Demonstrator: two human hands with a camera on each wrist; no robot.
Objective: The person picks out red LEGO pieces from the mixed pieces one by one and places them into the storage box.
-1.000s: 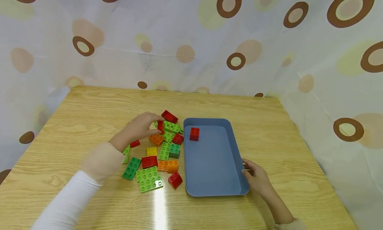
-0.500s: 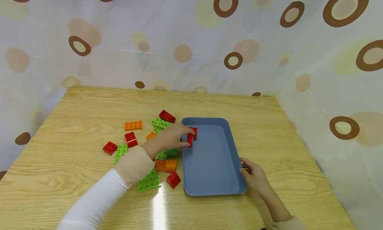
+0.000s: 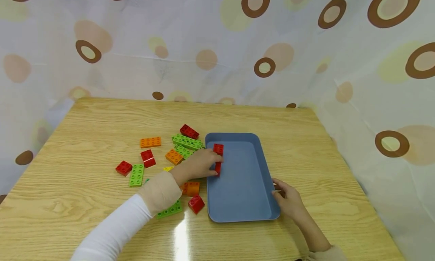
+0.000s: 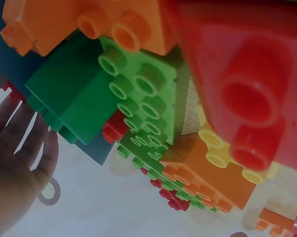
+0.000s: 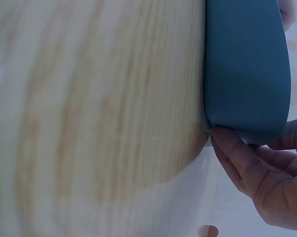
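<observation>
Inside the blue tray (image 3: 242, 181), at left, the half-closed left hand (image 3: 199, 164) pinches a red brick (image 3: 218, 168), long axis running near to far; the right hand (image 3: 290, 201) grips the right wall.

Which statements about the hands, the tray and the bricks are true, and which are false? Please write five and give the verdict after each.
1. The left hand holds a red brick. True.
2. The right hand is at the side of the tray. True.
3. The tray is yellow. False: it is blue.
4. A flat orange brick lies on the table. True.
5. Every red brick is in the tray. False: several loose red bricks lie on the table.
</observation>
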